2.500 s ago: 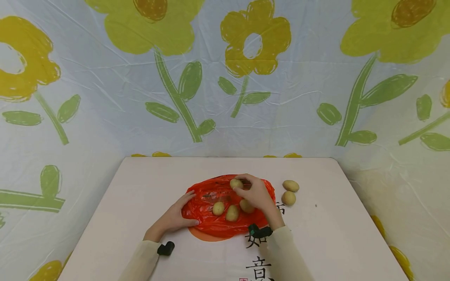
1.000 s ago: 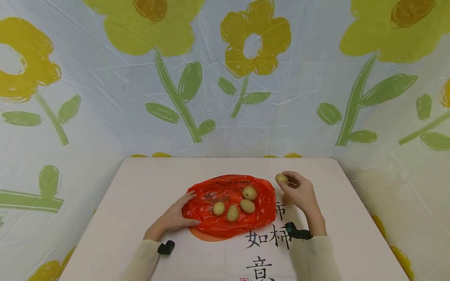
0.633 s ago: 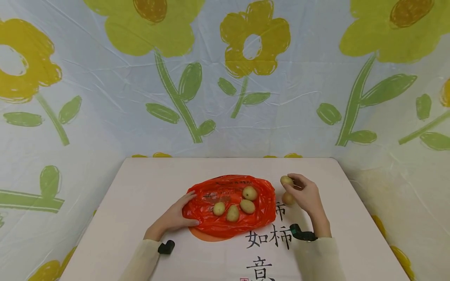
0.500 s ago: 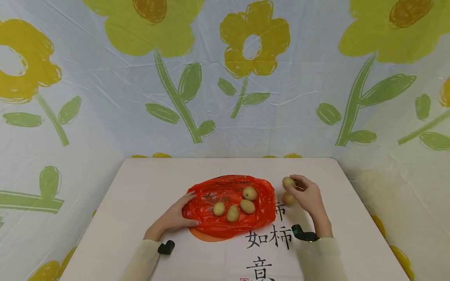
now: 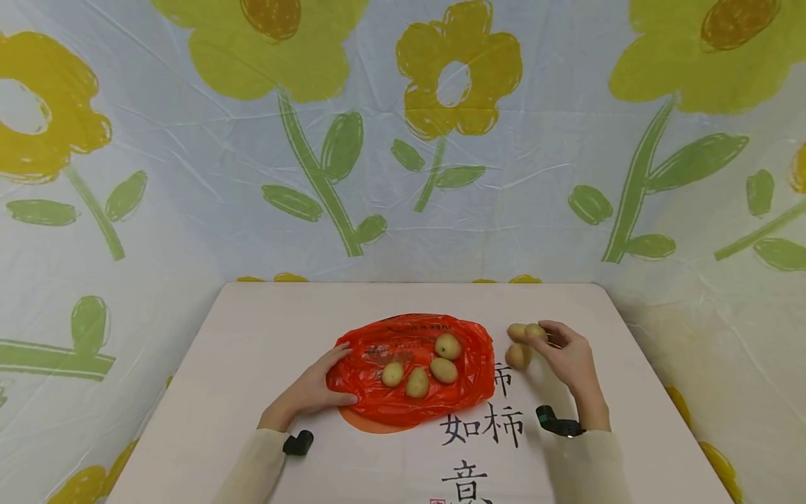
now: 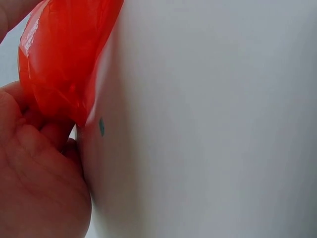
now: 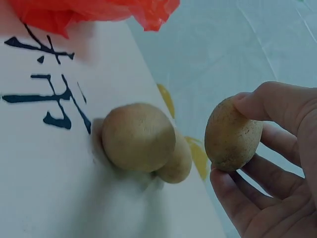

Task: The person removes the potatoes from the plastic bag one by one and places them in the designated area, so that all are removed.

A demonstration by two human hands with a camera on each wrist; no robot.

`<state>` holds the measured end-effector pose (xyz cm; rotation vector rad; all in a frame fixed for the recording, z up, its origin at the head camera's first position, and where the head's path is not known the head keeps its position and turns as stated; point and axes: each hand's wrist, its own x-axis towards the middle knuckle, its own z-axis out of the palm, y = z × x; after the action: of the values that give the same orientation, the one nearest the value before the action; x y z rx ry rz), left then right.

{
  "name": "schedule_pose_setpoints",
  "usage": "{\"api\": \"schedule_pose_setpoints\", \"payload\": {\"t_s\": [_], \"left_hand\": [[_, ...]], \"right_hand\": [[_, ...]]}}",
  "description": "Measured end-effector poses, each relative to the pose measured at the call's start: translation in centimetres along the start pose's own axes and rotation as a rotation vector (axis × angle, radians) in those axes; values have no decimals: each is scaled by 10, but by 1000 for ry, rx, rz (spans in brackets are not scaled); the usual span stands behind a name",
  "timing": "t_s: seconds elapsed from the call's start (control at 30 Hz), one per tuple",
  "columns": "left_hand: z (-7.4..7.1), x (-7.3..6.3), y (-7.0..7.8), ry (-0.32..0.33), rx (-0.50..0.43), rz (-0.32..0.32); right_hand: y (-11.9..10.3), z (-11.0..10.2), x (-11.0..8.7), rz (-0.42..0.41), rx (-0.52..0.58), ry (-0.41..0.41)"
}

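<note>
In the head view my right hand [image 5: 569,355] pinches a potato [image 5: 536,332] between thumb and fingers, to the right of the red plastic bag. Two more potatoes lie close by, an oval potato [image 5: 515,332] behind and a rounder potato [image 5: 518,356] in front; the right wrist view shows the held potato [image 7: 233,134] apart from them. Several potatoes, one a pale potato [image 5: 417,383], sit on the spread red plastic bag [image 5: 371,395]. My left hand [image 5: 315,387] grips that bag's left edge, and the left wrist view shows its fingers [image 6: 57,133] curled at the plastic.
Black brush characters [image 5: 462,428] mark the pale tabletop [image 5: 252,336]. Part of an orange patch [image 5: 371,423] shows under the bag's near edge. A flower-printed cloth [image 5: 522,231] hangs behind the table and along both sides.
My right hand has carried a potato from the bag to the table's right side, past the two potatoes there, and slightly nearer lately. My left hand has stayed on the bag.
</note>
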<state>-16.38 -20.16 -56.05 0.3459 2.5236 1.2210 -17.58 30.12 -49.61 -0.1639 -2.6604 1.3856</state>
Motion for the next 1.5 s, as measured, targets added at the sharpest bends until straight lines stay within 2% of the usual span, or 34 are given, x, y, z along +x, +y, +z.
{"api": "schedule_pose_setpoints", "payload": {"t_s": [0.2, 0.63, 1.5], "left_hand": [[1, -1, -2, -1, -7, -2], [0, -3, 0, 6, -23, 4], [1, 0, -2, 10, -30, 5]], "right_hand": [[9, -2, -1, 47, 22, -6], [30, 1, -4, 108, -3, -12], [38, 9, -8, 154, -24, 7]]}}
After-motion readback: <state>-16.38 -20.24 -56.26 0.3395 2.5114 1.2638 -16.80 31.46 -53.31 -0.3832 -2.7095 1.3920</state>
